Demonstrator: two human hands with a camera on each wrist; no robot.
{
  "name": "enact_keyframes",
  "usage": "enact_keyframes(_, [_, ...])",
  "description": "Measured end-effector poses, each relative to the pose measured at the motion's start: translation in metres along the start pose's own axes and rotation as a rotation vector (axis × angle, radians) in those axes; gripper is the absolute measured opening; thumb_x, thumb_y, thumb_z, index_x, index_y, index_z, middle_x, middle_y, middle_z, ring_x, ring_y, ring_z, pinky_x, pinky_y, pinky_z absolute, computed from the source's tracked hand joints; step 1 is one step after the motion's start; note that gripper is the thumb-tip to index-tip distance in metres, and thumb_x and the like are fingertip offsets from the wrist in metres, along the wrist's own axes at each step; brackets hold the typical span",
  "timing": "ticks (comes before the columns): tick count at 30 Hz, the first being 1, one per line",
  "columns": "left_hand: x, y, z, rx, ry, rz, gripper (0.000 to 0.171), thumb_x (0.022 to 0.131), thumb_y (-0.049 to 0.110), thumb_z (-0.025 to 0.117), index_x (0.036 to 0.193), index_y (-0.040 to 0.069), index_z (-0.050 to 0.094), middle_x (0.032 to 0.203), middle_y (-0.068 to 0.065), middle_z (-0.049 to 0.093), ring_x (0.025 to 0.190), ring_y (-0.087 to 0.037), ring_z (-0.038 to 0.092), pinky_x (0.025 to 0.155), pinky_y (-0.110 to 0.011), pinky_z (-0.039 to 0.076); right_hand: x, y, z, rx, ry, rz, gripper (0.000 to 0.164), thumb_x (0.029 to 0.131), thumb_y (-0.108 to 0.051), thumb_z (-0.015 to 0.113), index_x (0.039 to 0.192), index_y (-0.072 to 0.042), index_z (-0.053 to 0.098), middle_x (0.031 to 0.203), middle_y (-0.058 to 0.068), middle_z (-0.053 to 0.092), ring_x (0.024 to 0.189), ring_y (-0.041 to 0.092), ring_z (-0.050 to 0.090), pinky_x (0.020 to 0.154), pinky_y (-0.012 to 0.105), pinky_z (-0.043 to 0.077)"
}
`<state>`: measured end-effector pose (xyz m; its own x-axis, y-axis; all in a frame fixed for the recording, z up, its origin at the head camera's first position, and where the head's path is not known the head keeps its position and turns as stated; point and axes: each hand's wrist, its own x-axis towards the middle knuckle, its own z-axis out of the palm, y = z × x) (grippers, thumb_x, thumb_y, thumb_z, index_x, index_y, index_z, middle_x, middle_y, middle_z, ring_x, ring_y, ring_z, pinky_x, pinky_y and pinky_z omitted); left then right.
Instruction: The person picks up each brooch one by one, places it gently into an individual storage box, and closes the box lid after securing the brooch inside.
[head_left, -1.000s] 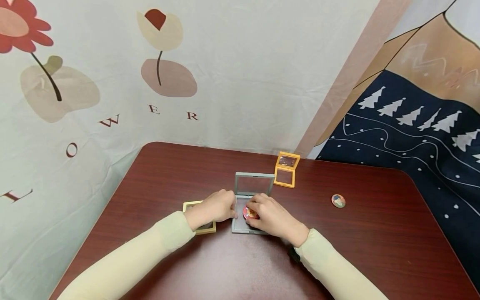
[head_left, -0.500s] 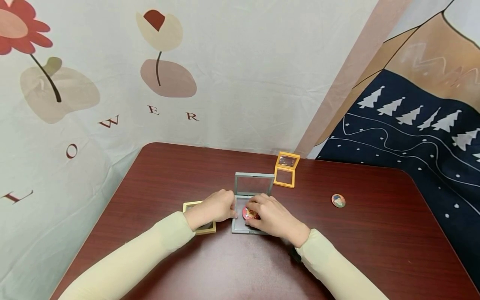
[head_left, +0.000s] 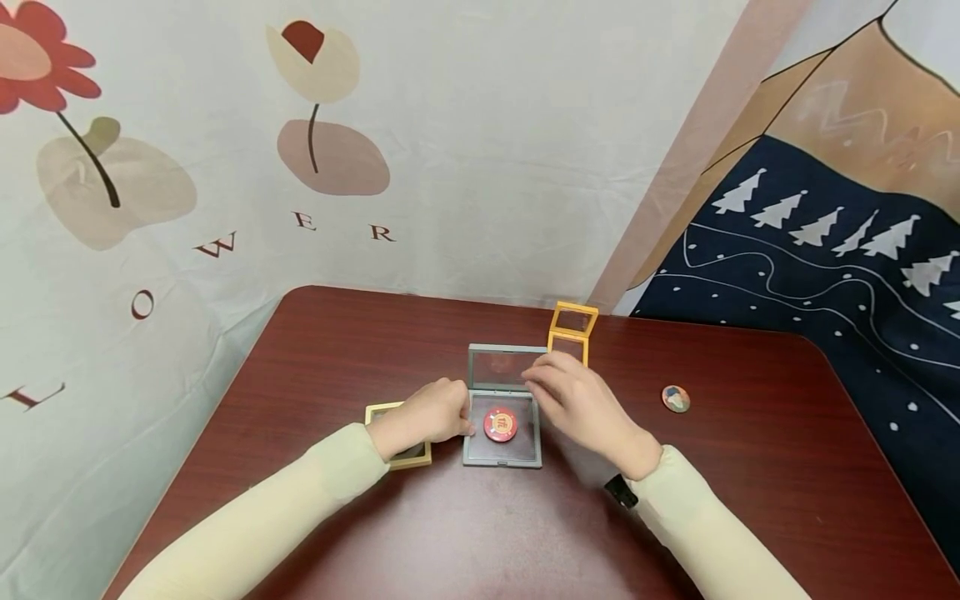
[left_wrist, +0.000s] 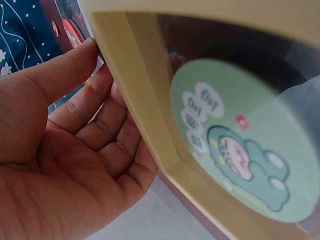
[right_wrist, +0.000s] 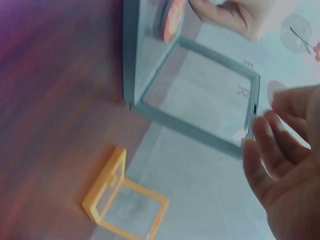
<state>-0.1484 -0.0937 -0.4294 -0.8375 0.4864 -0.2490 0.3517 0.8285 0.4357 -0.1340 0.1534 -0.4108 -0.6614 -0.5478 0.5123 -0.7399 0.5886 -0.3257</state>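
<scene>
The left hand (head_left: 432, 412) pinches the left edge of a grey square display case (head_left: 502, 463) that lies on the table with its clear lid (head_left: 504, 347) raised. A round red button badge (head_left: 500, 424) rests on the case's clear base. At the lid's right side is the right hand (head_left: 577, 400), fingers loosely bent; in the right wrist view its fingertips are at the edge of the lid (right_wrist: 195, 131), contact unclear. Under the left wrist lies a cream-framed case (head_left: 422, 461). The left wrist view shows a green cartoon badge (left_wrist: 240, 145) inside it.
Behind the right hand stands a small yellow case (head_left: 574, 310) with its lid up, partly hidden. Another round badge (head_left: 676, 398) lies to the right on the dark red table (head_left: 750, 467). A printed cloth (head_left: 480, 150) hangs behind the table.
The right hand has let go of the red badge and moved up and right to the raised lid. The badge stays in the case. The left hand has not moved.
</scene>
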Motion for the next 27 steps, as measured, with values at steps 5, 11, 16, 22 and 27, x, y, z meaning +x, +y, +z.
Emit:
enact_keyframes(5, [0.0,0.0,-0.001,-0.006,-0.002,-0.004,0.037,0.086,0.021,0.088,0.057,0.013,0.067,0.05,0.009,0.05,0.052,-0.011,0.046,0.053,-0.03,0.04,0.004,0.007,-0.008,0.002,0.13,0.046,0.021,0.091,-0.003,0.079,0.112,-0.003,0.076,0.112,0.009,0.067,0.102,0.024,0.063,0.081,0.042,0.057])
enact_keyframes(11, [0.0,-0.001,-0.001,-0.003,-0.002,-0.01,0.037,0.086,0.022,0.088,0.057,0.014,0.066,0.05,0.009,0.05,0.053,-0.011,0.046,0.054,-0.03,0.04,0.006,0.015,-0.008,-0.004,0.126,0.093,0.031,0.093,-0.005,0.078,0.124,-0.001,0.072,0.122,0.012,0.065,0.109,0.027,0.061,0.081,0.042,0.057])
enact_keyframes(16, [0.001,-0.001,-0.001,0.003,-0.005,-0.02,0.038,0.086,0.023,0.089,0.057,0.014,0.066,0.051,0.009,0.051,0.054,-0.012,0.047,0.054,-0.03,0.041,0.008,0.018,-0.004,-0.009,0.023,0.189,0.039,0.097,-0.013,0.075,0.134,-0.001,0.067,0.129,0.013,0.062,0.111,0.027,0.059,0.083,0.044,0.056])
enact_keyframes(22, [0.001,-0.001,0.0,-0.013,-0.004,-0.022,0.038,0.086,0.022,0.088,0.057,0.015,0.065,0.051,0.009,0.05,0.053,-0.012,0.047,0.054,-0.03,0.041,0.006,0.021,-0.001,-0.033,-0.013,0.207,0.031,0.101,-0.014,0.069,0.13,-0.002,0.07,0.126,0.014,0.065,0.114,0.029,0.062,0.089,0.047,0.056])
enact_keyframes(27, [0.0,-0.002,0.0,-0.008,-0.001,-0.02,0.036,0.086,0.023,0.088,0.057,0.016,0.067,0.053,0.009,0.055,0.054,-0.012,0.049,0.056,-0.031,0.043,0.006,0.023,0.0,-0.04,0.015,0.171,0.024,0.1,-0.01,0.07,0.123,-0.002,0.073,0.118,0.012,0.067,0.107,0.027,0.063,0.085,0.044,0.056])
